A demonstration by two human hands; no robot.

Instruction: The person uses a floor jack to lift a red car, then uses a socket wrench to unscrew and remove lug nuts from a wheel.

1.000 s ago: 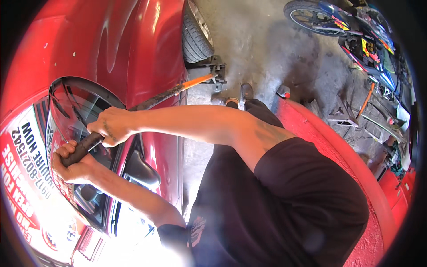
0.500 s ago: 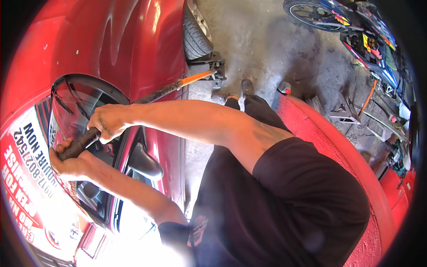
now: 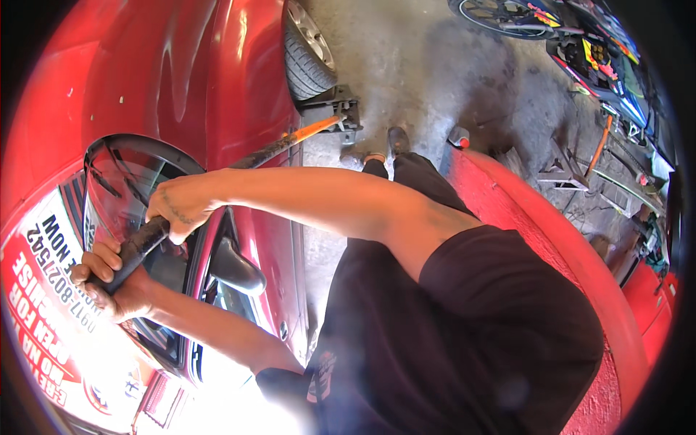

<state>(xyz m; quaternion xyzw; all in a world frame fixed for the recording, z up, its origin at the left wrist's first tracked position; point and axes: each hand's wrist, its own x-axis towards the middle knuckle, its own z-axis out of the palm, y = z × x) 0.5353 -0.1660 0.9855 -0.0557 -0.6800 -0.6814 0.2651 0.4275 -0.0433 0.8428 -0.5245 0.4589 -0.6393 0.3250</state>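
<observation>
The person's left hand point(image 3: 130, 296) is wrapping its grip around the end of a long black-and-orange metal bar point(image 3: 316, 130); the right hand point(image 3: 181, 203) is clasping it farther along. The bar is slanting past a glossy red car point(image 3: 145, 72) toward a dark metal jack point(image 3: 348, 109). Working it well is probably calling for even, two-handed force.

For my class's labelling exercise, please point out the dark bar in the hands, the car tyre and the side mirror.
Dark bar point(image 3: 143, 246): head view, on an exposed stretch near one end.
Car tyre point(image 3: 306, 67): head view, on the tread.
Side mirror point(image 3: 236, 266): head view, on its dark housing.
</observation>
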